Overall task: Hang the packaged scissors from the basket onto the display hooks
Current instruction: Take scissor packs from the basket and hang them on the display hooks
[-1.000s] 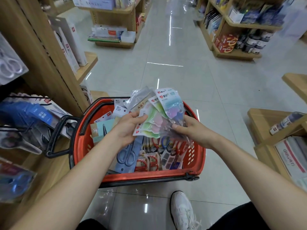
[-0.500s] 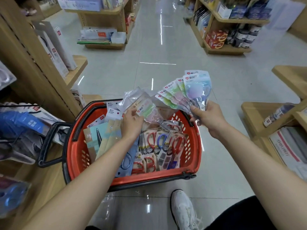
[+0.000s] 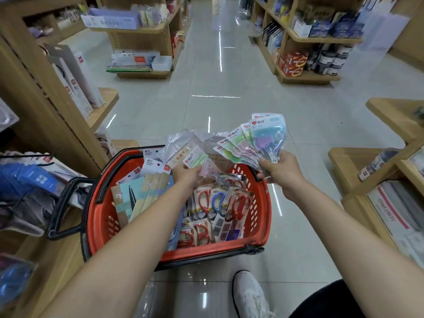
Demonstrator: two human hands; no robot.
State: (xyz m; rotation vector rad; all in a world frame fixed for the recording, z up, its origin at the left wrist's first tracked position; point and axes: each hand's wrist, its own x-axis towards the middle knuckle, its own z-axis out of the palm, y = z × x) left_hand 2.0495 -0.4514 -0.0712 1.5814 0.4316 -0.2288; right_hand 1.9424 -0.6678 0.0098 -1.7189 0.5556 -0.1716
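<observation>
A fan of pastel scissor packs (image 3: 259,141) is gripped by the right hand (image 3: 278,169). A few clear packs (image 3: 183,150) are grasped by the left hand (image 3: 187,174), above the red basket (image 3: 261,203).

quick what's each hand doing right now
Left hand: closed on a few clear packets above the basket.
Right hand: closed on a fan of pastel packets.

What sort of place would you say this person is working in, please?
Most likely a stationery shop aisle. Wooden shelves of packaged goods line a glossy tiled floor, a red shopping basket holds carded scissors, and both hands hold retail packets.
</observation>
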